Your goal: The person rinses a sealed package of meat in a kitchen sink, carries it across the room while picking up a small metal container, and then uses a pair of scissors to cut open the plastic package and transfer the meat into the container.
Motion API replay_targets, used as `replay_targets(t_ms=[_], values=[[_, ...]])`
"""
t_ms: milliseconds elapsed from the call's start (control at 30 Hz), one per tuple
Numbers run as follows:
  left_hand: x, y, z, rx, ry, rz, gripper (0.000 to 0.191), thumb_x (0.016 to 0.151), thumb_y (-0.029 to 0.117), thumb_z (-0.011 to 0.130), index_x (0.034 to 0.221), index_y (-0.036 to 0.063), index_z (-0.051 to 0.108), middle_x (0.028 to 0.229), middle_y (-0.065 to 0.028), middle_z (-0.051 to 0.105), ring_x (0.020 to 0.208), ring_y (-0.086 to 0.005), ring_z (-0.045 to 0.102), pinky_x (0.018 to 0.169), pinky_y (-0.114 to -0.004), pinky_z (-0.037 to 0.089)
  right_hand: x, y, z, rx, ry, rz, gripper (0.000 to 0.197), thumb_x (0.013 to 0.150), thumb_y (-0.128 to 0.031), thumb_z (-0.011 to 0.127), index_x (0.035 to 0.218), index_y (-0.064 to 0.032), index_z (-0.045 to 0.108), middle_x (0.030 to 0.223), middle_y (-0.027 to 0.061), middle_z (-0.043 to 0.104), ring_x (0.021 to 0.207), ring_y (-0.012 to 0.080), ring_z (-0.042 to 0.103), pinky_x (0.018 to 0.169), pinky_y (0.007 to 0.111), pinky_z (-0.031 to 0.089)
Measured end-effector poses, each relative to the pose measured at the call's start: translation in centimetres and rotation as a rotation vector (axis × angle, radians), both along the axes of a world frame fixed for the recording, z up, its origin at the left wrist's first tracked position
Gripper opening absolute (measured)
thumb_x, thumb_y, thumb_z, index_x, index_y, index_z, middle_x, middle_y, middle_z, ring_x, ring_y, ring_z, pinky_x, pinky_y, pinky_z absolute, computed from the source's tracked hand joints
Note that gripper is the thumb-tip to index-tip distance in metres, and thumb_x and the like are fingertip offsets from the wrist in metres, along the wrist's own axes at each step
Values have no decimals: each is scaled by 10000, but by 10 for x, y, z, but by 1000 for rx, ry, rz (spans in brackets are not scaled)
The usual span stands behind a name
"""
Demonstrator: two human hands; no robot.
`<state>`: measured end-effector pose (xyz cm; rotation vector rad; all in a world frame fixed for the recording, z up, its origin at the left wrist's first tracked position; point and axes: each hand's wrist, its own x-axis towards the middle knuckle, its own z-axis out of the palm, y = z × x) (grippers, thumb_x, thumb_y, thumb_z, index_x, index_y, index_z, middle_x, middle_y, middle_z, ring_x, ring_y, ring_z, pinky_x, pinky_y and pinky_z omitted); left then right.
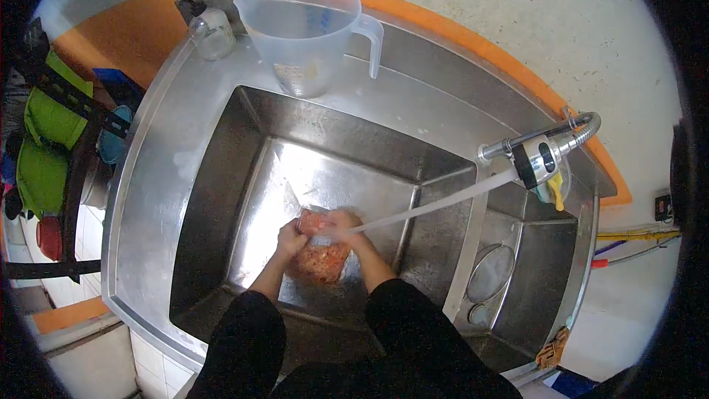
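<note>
A clear plastic bag of reddish-orange food, perhaps minced meat, is low in the large steel sink basin. Its upper portion is pinched between both of my hands. My left hand grips the bag's left side near a reddish bulge. On the other side, my right hand is closed around the bag, its fingers partly blurred. A stream of water runs from the faucet head onto my right hand and the bag. What exactly fills the bag is unclear.
A large translucent measuring jug stands on the back ledge, beside a pump bottle. A round strainer lies in the smaller right basin. A brown cloth hangs at the right front rim. Green containers fill a rack at left.
</note>
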<state>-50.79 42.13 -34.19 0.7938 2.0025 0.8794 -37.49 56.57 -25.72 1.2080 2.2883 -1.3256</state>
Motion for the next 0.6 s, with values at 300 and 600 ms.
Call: replay_targets(t_ms=[300,600], values=[[23,16,35,-128,243,23,328,772,307,720,931,35,628,882,-144,674,802,-321,646,719,-402,497,9,-21,-53,337,-232,-61,376,818,-396,652,945,-43,659,807,123,649,786,220,630,724,399,507],[-8,2,38,16,-849,112,379,820,216,719,1118,9,612,1008,-57,659,891,-151,619,825,-298,493,42,-5,-53,-692,346,-417,455,721,-357,799,987,-14,661,919,50,635,862,179,593,793,319,473]])
